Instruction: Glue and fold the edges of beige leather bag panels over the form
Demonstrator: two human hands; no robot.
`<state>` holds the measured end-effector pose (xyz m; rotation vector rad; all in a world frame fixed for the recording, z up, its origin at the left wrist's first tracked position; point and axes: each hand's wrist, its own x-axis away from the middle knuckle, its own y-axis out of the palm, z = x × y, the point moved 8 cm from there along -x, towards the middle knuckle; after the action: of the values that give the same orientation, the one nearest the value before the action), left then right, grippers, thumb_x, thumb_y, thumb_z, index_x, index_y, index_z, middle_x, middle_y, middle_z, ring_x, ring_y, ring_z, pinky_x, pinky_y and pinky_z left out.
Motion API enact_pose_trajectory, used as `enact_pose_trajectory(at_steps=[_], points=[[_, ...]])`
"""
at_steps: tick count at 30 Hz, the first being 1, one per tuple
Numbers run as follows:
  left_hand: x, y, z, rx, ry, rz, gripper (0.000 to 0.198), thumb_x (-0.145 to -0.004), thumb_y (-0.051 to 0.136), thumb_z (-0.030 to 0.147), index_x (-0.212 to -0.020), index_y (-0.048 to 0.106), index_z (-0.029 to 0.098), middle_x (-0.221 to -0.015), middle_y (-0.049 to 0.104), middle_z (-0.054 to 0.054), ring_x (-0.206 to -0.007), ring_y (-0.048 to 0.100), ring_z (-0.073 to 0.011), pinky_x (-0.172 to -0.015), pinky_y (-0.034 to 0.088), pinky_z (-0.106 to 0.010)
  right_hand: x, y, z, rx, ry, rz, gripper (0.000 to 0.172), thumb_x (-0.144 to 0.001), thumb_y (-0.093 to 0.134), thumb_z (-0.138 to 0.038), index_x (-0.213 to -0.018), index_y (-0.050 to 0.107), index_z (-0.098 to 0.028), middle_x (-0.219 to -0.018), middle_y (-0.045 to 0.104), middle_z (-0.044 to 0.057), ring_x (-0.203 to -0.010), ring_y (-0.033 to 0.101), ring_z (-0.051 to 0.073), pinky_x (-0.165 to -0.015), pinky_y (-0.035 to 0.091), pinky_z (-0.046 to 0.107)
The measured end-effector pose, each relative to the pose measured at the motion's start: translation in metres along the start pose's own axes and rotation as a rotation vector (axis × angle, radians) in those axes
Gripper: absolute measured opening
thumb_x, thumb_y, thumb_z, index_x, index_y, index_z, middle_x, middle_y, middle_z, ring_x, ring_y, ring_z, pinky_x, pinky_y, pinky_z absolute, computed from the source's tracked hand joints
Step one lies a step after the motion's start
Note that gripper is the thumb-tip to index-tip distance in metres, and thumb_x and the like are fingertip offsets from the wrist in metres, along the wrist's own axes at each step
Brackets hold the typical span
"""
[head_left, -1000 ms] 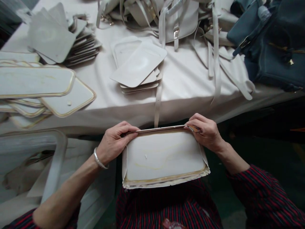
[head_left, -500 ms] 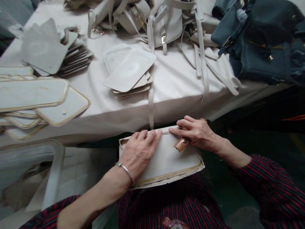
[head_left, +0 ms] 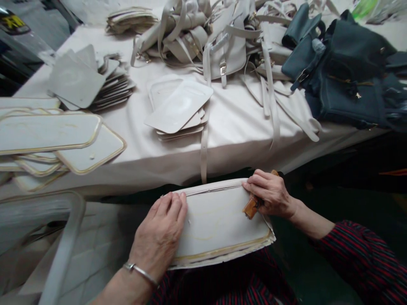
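Across my lap lies a flat white leather-like bag piece [head_left: 216,224], a rectangle with a yellowish line along its near edge and a folded strip along its far edge. My left hand [head_left: 162,228], a silver bangle at its wrist, grips the piece's left end, fingers together over the far edge. At the far right corner, my right hand [head_left: 270,192] presses the folded strip with its fingertips. The same hand is closed round a brown, worn-looking tool [head_left: 251,206]; its other end pokes out behind the knuckles and its kind is hidden.
A cloth-covered table [head_left: 165,159] stands in front. On it are stacked white panels [head_left: 181,108], yellow-edged panels [head_left: 51,131], grey-white pieces [head_left: 78,78], pale bags with straps [head_left: 232,55] and dark blue bags [head_left: 352,84]. A plastic bin [head_left: 71,228] stands at lower left.
My left hand has slid left along the far edge, uncovering more of the folded strip. My right hand has shifted slightly right and nearer, still with the tool. The view has tilted up a little.
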<state>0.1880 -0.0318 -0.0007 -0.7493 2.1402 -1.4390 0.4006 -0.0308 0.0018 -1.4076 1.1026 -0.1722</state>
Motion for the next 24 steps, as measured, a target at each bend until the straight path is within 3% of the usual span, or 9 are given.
enact_pose_trajectory(at_steps=[4, 7, 10, 12, 13, 16, 19, 24], points=[[-0.019, -0.010, 0.014, -0.053, -0.072, -0.040, 0.051, -0.084, 0.048, 0.006, -0.134, 0.054, 0.014, -0.099, 0.065, -0.015, -0.092, 0.062, -0.0303, -0.082, 0.055, -0.045, -0.007, 0.002, -0.001, 0.014, 0.017, -0.075, 0.003, -0.077, 0.054, -0.020, -0.074, 0.055, -0.019, -0.072, 0.052, 0.005, -0.068, 0.045, 0.019, -0.058, 0.036, 0.031], [-0.028, -0.020, 0.025, -0.029, -0.069, 0.007, 0.051, -0.083, 0.048, 0.004, -0.133, 0.055, 0.013, -0.099, 0.065, -0.015, -0.089, 0.061, -0.0300, -0.076, 0.056, -0.043, -0.023, -0.009, 0.017, -0.229, 0.252, -0.052, 0.018, -0.085, 0.052, -0.026, -0.069, 0.047, -0.020, -0.070, 0.048, 0.002, -0.064, 0.044, 0.015, -0.056, 0.034, 0.028], [-0.033, -0.025, 0.033, 0.007, -0.083, 0.031, 0.047, -0.082, 0.046, 0.001, -0.127, 0.059, 0.003, -0.100, 0.065, -0.017, -0.087, 0.061, -0.0281, -0.073, 0.056, -0.038, -0.041, -0.035, 0.038, -0.683, 0.563, 0.352, 0.037, -0.095, 0.045, -0.033, -0.062, 0.034, -0.022, -0.056, 0.031, -0.005, -0.046, 0.028, 0.010, -0.045, 0.026, 0.025], [-0.035, -0.023, 0.035, 0.016, -0.112, 0.016, 0.049, -0.083, 0.047, 0.001, -0.130, 0.056, 0.005, -0.100, 0.065, -0.018, -0.088, 0.061, -0.0289, -0.072, 0.055, -0.037, -0.051, -0.038, 0.041, -0.970, 0.635, 0.605, 0.046, -0.096, 0.045, -0.042, -0.059, 0.026, -0.023, -0.051, 0.020, -0.008, -0.040, 0.018, 0.008, -0.039, 0.020, 0.024], [-0.035, -0.023, 0.036, 0.020, -0.123, 0.010, 0.050, -0.083, 0.047, 0.003, -0.133, 0.055, 0.007, -0.102, 0.065, -0.019, -0.090, 0.061, -0.0297, -0.072, 0.055, -0.037, -0.057, -0.033, 0.038, -1.080, 0.639, 0.650, 0.049, -0.094, 0.048, -0.045, -0.058, 0.025, -0.023, -0.049, 0.018, -0.008, -0.038, 0.016, 0.007, -0.037, 0.018, 0.024], [-0.035, -0.021, 0.038, 0.020, -0.136, 0.012, 0.050, -0.085, 0.048, 0.006, -0.135, 0.053, 0.012, -0.106, 0.064, -0.020, -0.094, 0.062, -0.0304, -0.074, 0.055, -0.038, -0.069, -0.003, 0.028, -1.246, 0.684, 0.554, 0.052, -0.088, 0.060, -0.048, -0.056, 0.028, -0.023, -0.046, 0.021, -0.009, -0.034, 0.021, 0.006, -0.034, 0.016, 0.023], [-0.038, -0.022, 0.041, 0.005, -0.145, 0.022, 0.046, -0.086, 0.046, 0.007, -0.131, 0.057, 0.013, -0.104, 0.065, -0.020, -0.092, 0.062, -0.0286, -0.073, 0.055, -0.038, -0.071, 0.016, 0.024, -1.255, 0.708, 0.467, 0.051, -0.086, 0.063, -0.047, -0.055, 0.031, -0.022, -0.046, 0.026, -0.009, -0.034, 0.024, 0.005, -0.034, 0.015, 0.023], [-0.045, -0.023, 0.036, 0.049, -0.158, -0.008, 0.044, -0.089, 0.037, 0.007, -0.128, 0.055, 0.013, -0.094, 0.065, -0.017, -0.080, 0.061, -0.0256, -0.062, 0.052, -0.036, -0.072, 0.008, 0.024, -1.025, 0.708, 0.522, 0.050, -0.091, 0.055, -0.051, -0.057, 0.032, -0.022, -0.046, 0.027, -0.008, -0.038, 0.027, 0.006, -0.037, 0.020, 0.023]])
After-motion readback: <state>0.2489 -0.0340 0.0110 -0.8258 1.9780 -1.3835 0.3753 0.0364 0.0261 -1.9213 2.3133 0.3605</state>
